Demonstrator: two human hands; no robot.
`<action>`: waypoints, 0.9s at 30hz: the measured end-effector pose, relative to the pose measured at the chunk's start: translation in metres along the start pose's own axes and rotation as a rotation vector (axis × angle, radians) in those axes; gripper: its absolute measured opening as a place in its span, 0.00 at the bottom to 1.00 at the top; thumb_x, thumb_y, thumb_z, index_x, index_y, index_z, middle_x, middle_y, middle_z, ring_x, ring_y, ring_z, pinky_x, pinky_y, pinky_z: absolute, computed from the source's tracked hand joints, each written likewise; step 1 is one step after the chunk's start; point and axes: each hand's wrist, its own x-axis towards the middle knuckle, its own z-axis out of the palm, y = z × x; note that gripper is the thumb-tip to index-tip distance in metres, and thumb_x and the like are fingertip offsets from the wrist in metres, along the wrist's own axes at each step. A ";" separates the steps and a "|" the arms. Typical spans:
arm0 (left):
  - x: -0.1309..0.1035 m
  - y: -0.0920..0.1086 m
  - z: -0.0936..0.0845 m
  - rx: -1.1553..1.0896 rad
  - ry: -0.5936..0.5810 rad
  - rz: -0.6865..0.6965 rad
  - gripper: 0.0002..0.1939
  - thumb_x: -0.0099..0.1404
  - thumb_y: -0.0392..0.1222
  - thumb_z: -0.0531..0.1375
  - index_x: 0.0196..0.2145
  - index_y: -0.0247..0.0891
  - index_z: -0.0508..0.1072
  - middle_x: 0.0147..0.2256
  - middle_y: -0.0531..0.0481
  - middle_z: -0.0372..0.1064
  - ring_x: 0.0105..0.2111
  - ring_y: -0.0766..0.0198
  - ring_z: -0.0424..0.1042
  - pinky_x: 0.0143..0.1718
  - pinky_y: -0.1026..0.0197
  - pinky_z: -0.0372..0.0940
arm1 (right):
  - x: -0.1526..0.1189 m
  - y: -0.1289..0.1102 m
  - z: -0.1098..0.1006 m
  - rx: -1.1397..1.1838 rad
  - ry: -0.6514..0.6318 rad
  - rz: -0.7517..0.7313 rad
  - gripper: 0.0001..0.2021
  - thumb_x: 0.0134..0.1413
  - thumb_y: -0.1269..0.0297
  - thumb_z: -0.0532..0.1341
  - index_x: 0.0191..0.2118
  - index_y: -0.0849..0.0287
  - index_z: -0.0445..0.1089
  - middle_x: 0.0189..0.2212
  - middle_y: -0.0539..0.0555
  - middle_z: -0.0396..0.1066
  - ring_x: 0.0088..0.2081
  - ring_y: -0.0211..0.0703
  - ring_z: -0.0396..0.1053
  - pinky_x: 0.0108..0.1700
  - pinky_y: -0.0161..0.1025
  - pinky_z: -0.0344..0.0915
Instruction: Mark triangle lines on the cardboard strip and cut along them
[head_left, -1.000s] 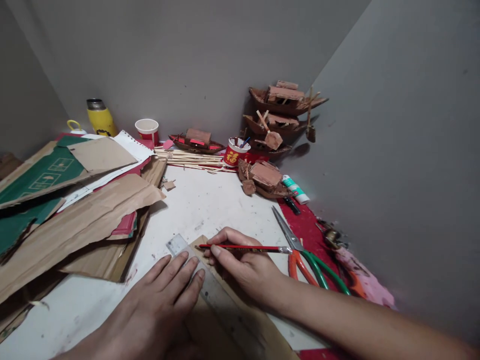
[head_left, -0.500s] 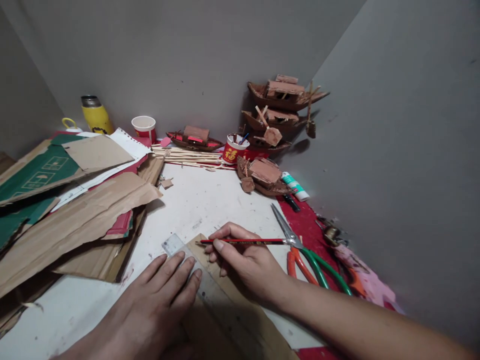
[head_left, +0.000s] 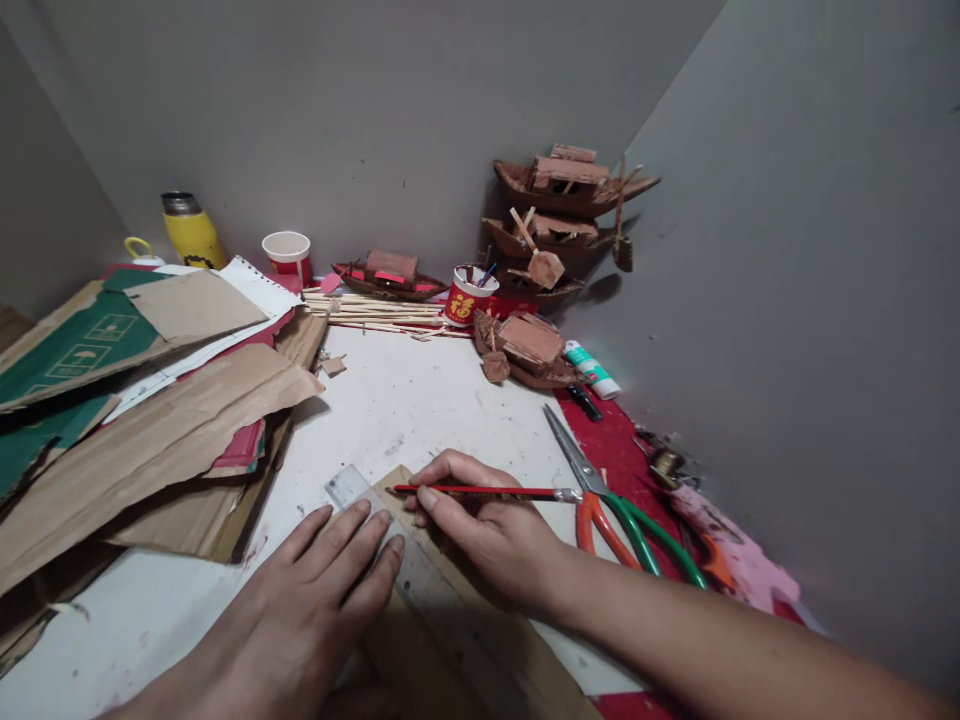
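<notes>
Left hand (head_left: 330,575): lying spread, palm down, its fingers pressing on the clear ruler (head_left: 420,580), whose far end is projecting beyond the fingertips. Right hand (head_left: 487,530): pinching the red pencil (head_left: 480,492) between thumb and fingers; the shaft is slanting nearly crosswise, tip pointing left, near the far end of the cardboard strip (head_left: 465,580). Whether the tip is touching, cannot tell. Strip is lying under the ruler and below both hands, running toward the wearer. Scissors (head_left: 592,480) are resting just right of the right hand. Torn cardboard (head_left: 172,430) is lying in a pile on the left; a model boat (head_left: 525,348) is standing beyond the hands.
</notes>
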 end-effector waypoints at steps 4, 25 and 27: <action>0.001 0.002 0.001 0.046 0.046 -0.020 0.47 0.55 0.58 0.68 0.66 0.41 0.58 0.68 0.45 0.52 0.66 0.46 0.54 0.64 0.43 0.54 | 0.002 -0.003 0.000 -0.089 -0.030 -0.054 0.05 0.61 0.71 0.57 0.38 0.56 0.70 0.36 0.51 0.77 0.39 0.40 0.75 0.43 0.40 0.70; 0.002 0.002 0.002 0.046 0.089 -0.004 0.43 0.57 0.56 0.67 0.66 0.38 0.60 0.67 0.42 0.55 0.66 0.45 0.56 0.63 0.42 0.54 | 0.005 -0.007 0.002 -0.182 -0.077 -0.084 0.06 0.60 0.71 0.57 0.36 0.57 0.71 0.33 0.49 0.75 0.35 0.38 0.71 0.38 0.35 0.66; 0.002 0.001 0.002 0.042 0.094 0.032 0.44 0.57 0.57 0.66 0.66 0.37 0.59 0.66 0.40 0.56 0.65 0.43 0.57 0.62 0.41 0.56 | 0.004 -0.012 0.001 -0.197 -0.076 -0.086 0.06 0.59 0.71 0.56 0.33 0.57 0.68 0.30 0.49 0.73 0.32 0.38 0.69 0.36 0.34 0.65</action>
